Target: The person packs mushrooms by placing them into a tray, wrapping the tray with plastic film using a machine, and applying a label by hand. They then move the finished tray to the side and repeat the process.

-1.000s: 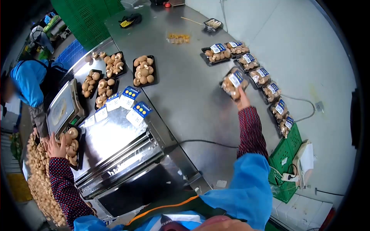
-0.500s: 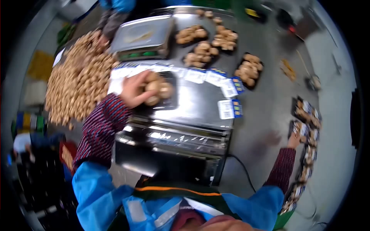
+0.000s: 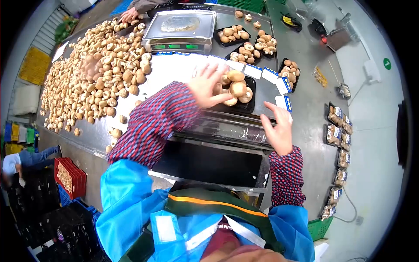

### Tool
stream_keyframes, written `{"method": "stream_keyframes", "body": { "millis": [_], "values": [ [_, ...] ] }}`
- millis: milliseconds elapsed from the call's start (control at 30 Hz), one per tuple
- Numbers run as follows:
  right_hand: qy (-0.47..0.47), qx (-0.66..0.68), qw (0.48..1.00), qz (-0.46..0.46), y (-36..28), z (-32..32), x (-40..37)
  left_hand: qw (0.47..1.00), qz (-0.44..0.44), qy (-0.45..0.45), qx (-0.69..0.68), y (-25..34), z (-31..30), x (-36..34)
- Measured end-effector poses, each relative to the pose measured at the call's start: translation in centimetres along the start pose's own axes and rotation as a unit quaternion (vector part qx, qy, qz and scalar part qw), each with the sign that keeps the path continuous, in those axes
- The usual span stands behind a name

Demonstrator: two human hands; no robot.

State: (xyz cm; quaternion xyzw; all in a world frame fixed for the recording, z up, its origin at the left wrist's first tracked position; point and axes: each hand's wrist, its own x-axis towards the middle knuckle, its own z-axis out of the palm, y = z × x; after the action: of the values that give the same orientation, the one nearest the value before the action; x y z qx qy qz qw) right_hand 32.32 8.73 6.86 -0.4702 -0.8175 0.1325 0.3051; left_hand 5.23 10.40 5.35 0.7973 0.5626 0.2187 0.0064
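Back comes the right hand (image 3: 277, 129) from the row of wrapped packs (image 3: 340, 139), and the tray of mushrooms (image 3: 239, 91) that was being carried half a second ago is now down on the shiny top of the wrapping machine (image 3: 209, 157).

Closest to the camera, that right hand hovers over the right end of the clear film (image 3: 227, 131) stretched along the machine's front. Its fingers are spread loosely and it holds nothing.

A step further out, the left hand (image 3: 209, 87) lies against the near-left side of the black tray. The fingers are fanned wide, the palm is on the mushrooms, and there is no closed grasp. The tray sits flat in the middle of the machine's top.

Blue-and-white labels (image 3: 283, 102) run in a line just beyond and to the right of the tray, one of them just above the right hand's fingertips.

Beyond the labels stand more open trays (image 3: 288, 70) of mushrooms, unwrapped. Left of them a big heap of loose mushrooms (image 3: 91, 74) covers the steel table. Further back sits the scale (image 3: 181, 26), its pan bare of mushrooms.

At the far edge, a co-worker's hand (image 3: 128, 15) rests at the top of the heap. Off to the right, the wrapped packs line the table's edge in a column.
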Motion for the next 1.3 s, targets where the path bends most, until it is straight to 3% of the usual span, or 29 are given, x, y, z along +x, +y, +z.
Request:
{"method": "stream_keyframes", "body": {
  "millis": [67,167,200,267,300,333,433,533,600,667,700,767,800,833,867,900,933,1000,1033,1067,1100,1133,1167,1200,1233,1267,1300],
  "values": [
    [-0.018,0.076,0.987,0.138,1.0,-1.3,-2.0,0.997,-0.001,0.052,-0.063,-1.1,-4.2,-4.4],
    [-0.083,-0.270,0.948,0.145,2.8,-0.2,-5.8,0.975,-0.136,0.022,0.177,-2.1,-4.8,-12.1],
    [-0.119,-0.293,0.933,0.169,1.4,0.5,-5.9,0.967,-0.162,-0.017,0.197,-2.8,-3.6,-13.8],
    [-0.120,-0.313,0.932,0.135,0.6,2.9,-5.3,0.960,-0.201,0.015,0.195,-2.8,-1.9,-14.2],
    [-0.135,-0.280,0.940,0.140,0.6,3.1,-4.5,0.961,-0.213,0.009,0.179,-2.3,-2.3,-13.5],
    [-0.157,-0.245,0.945,0.148,0.5,3.5,-4.0,0.955,-0.239,-0.059,0.164,-1.9,-3.0,-12.7],
    [-0.171,-0.142,0.963,0.151,2.3,3.5,-3.5,0.951,-0.260,-0.049,0.162,-2.4,-3.9,-13.3],
    [-0.204,-0.007,0.961,0.184,3.8,3.6,-3.3,0.943,-0.253,-0.157,0.149,-2.1,-3.4,-13.1],
    [-0.254,0.234,0.852,0.394,2.0,2.3,-1.8,0.960,-0.233,-0.143,0.055,-3.4,-1.9,-12.3],
    [-0.255,0.370,0.768,0.456,0.8,0.3,-1.8,0.949,-0.253,-0.109,-0.153,-6.5,-1.6,-12.5],
    [-0.264,0.445,0.714,0.471,2.0,-0.6,-3.1,0.931,-0.223,-0.131,-0.257,-7.8,-2.6,-13.1],
    [-0.182,0.651,0.494,0.546,3.2,-1.9,-7.3,0.808,-0.311,-0.240,-0.439,-6.3,-8.1,-15.0],
    [-0.168,0.713,0.433,0.525,1.8,-3.2,-9.2,0.711,-0.376,-0.201,-0.559,-6.4,-7.5,-17.5],
    [-0.106,0.748,0.368,0.542,0.5,-4.1,-10.6,0.603,-0.324,-0.261,-0.681,-6.2,-8.7,-19.6],
    [-0.176,0.867,0.285,0.370,-0.4,-4.2,-12.2,0.214,-0.330,-0.211,-0.895,-2.8,-9.8,-19.9],
    [-0.189,0.902,0.265,0.284,-1.8,-4.7,-11.8,0.249,-0.238,-0.225,-0.911,-0.9,-10.7,-19.8],
    [-0.236,0.919,0.278,0.153,-0.7,-5.2,-10.6,0.207,-0.177,-0.190,-0.943,1.0,-11.5,-18.7],
    [-0.185,0.946,0.257,0.070,-2.7,-6.7,-4.8,0.330,-0.034,-0.046,-0.942,0.7,-11.6,-13.7],
    [-0.168,0.953,0.251,0.020,-2.9,-6.9,-0.7,0.312,-0.050,0.046,-0.948,0.3,-11.8,-10.1],
    [-0.060,0.973,0.220,0.023,-2.0,-6.3,3.1,0.294,-0.060,0.140,-0.944,-0.7,-12.0,-6.0],
    [-0.014,0.946,0.320,0.054,0.6,-4.6,7.1,0.428,-0.031,0.150,-0.891,-3.2,-10.5,-2.1],
    [0.185,0.811,0.535,0.146,0.4,-2.5,10.8,0.570,-0.051,0.168,-0.803,-5.8,-7.1,1.3],
    [0.144,0.744,0.642,0.118,3.1,0.6,13.6,0.747,-0.077,0.227,-0.620,-8.5,-2.5,3.7],
    [0.104,0.660,0.738,0.091,6.5,4.5,15.4,0.970,-0.015,0.146,-0.194,-9.9,-0.5,5.1],
    [0.026,0.433,0.899,0.050,9.4,8.8,15.4,0.923,-0.114,0.088,-0.358,-10.7,3.7,5.8],
    [-0.055,0.165,0.985,0.010,10.9,11.7,15.1,0.949,-0.060,0.145,-0.275,-11.8,8.7,5.1],
    [-0.054,0.156,0.986,0.022,9.7,12.8,14.5,0.966,-0.041,-0.044,-0.250,-11.2,6.2,4.7]
  ]
}}
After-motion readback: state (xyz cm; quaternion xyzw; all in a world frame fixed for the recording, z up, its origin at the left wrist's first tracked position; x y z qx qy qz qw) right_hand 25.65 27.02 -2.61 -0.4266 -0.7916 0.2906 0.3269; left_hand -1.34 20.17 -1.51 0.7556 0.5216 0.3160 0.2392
